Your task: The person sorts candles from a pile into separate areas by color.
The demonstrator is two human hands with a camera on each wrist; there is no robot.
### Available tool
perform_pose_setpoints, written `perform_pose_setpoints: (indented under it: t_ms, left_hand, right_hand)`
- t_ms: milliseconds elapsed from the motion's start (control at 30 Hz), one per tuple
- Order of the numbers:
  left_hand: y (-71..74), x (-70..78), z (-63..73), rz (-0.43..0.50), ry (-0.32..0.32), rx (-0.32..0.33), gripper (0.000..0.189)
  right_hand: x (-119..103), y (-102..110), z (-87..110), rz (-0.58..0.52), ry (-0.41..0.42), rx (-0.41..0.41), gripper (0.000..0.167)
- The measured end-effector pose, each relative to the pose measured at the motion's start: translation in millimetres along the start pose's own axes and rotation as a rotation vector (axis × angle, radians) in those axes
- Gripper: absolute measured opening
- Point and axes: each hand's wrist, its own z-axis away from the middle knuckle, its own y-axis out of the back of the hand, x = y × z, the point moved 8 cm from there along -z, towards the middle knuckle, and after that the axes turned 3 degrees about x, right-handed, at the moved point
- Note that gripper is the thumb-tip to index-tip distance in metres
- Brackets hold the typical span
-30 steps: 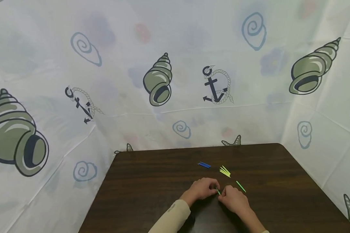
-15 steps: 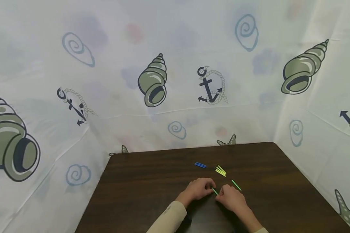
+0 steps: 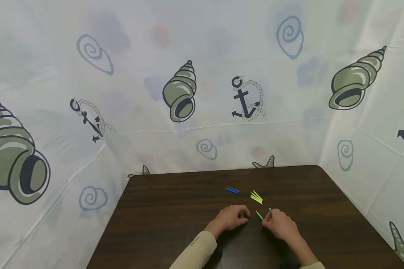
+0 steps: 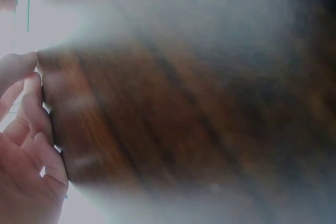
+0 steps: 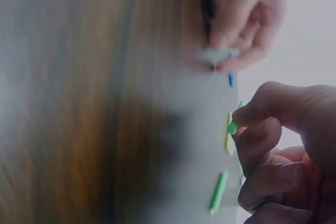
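Observation:
My right hand (image 3: pixel 282 225) pinches a thin green stick (image 3: pixel 259 215) between thumb and forefinger. In the right wrist view, the near end of this held stick (image 5: pixel 232 128) pokes out from the fingertips. A second green stick (image 5: pixel 218 191) lies on the table beside the right hand; in the head view that hand hides most of it. To the left, my left hand (image 3: pixel 231 217) rests with its fingertips at the tabletop, thumb and forefinger apart and nothing between them. The left wrist view has its loosely bent fingers (image 4: pixel 39 114) against the wood.
Beyond the hands lie a fanned bunch of yellow sticks (image 3: pixel 256 197) and a small group of blue sticks (image 3: pixel 232 190). The dark wooden table (image 3: pixel 175 201) meets a white curtain (image 3: pixel 138 149) printed with shells and anchors behind and at both sides.
The green stick has left the left hand's fingers. My right hand has carried it to the right, now covering most of the other green stick. The left hand stays nearly in place.

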Motion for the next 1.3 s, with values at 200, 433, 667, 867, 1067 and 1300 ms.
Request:
perform_pose_setpoints:
  t_ms: [200, 433, 667, 867, 1067, 1300]
  left_hand:
    - [0.3, -0.5, -0.4, -0.001, 0.001, 0.002, 0.014]
    - [0.3, -1.5, -0.1, 0.012, 0.008, -0.001, 0.015]
    - [2.3, -0.4, 2.8, 0.034, 0.008, -0.062, 0.018]
    - [3.0, 1.2, 4.3, 0.02, 0.003, -0.088, 0.02]
    - [5.5, 2.2, 6.9, 0.014, 0.005, -0.09, 0.02]
    - [6.8, 3.5, 8.9, 0.01, 0.002, -0.086, 0.02]
  right_hand:
    - [28.3, 21.1, -11.5, -0.05, -0.025, 0.01, 0.012]
    - [56.4, 38.6, -21.9, -0.085, -0.014, 0.022, 0.023]
    - [62.8, 35.3, -28.6, -0.156, 0.009, 0.012, 0.021]
    - [63.6, 30.8, -29.7, -0.181, 0.016, 0.024, 0.019]
    - [59.4, 27.2, -30.3, -0.19, 0.031, 0.042, 0.019]
    - [54.7, 27.6, -29.7, -0.185, 0.038, 0.048, 0.019]
